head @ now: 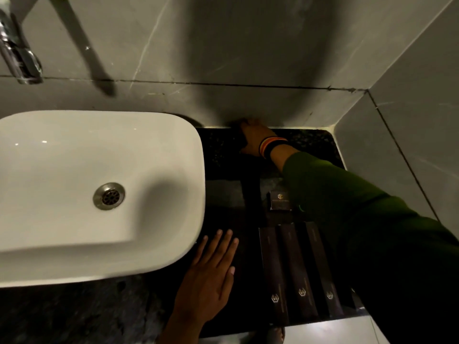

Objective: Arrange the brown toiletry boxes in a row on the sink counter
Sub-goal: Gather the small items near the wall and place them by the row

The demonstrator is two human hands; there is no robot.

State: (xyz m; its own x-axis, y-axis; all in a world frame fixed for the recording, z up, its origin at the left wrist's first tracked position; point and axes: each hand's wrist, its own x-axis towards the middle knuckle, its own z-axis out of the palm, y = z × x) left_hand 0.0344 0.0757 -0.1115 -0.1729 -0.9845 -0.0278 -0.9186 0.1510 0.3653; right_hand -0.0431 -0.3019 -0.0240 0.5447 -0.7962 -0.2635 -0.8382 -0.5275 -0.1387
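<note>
Three long brown toiletry boxes (298, 269) lie side by side near the front edge of the dark counter (223, 194), logos toward me. A small brown box (279, 201) stands just behind them. My right hand (255, 139), in a green sleeve with a striped wristband, reaches to the back of the counter by the wall. Its fingers are curled over a dark box (239, 137), which is mostly hidden and in shadow. My left hand (211, 271) lies flat on the counter, fingers spread, between the sink and the long boxes, holding nothing.
A white basin (99, 194) with a metal drain fills the left side. A chrome tap (19, 58) juts from the grey tiled wall at top left. Walls close the counter at the back and right. My sleeve hides the counter's right part.
</note>
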